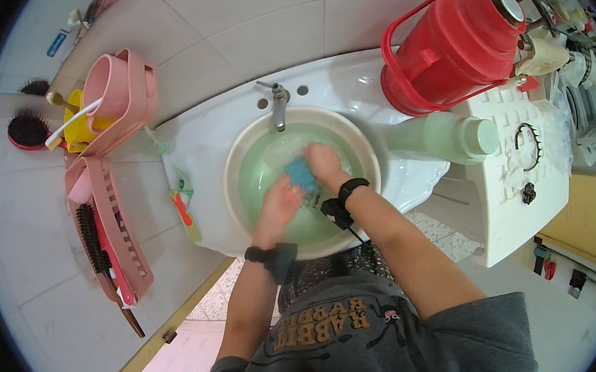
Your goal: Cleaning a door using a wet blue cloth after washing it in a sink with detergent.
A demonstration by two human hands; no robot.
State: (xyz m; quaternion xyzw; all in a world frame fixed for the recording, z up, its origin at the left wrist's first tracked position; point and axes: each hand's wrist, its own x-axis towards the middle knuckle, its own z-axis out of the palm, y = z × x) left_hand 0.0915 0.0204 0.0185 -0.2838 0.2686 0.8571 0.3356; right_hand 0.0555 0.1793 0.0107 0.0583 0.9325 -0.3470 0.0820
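Note:
A small blue cloth (302, 175) is bunched between my two hands above a round cream basin (231, 179) holding pale greenish water. My right hand (322, 162) has its fingers closed on the cloth's upper right side. From the lower left, my left hand (281, 200) grips the near end of it, slightly blurred by motion. Whether the cloth's lower part dips into the water is hard to see. Dark bands with small boxes are strapped round both wrists.
The basin sits in a white sink (194, 151) under a metal tap (278, 111). Right of it are a pale green bottle (432, 136) lying on its side and a red thermos flask (454, 54). A squeezed tube (185, 207) lies left. Pink wall holders (129, 109) carry brushes.

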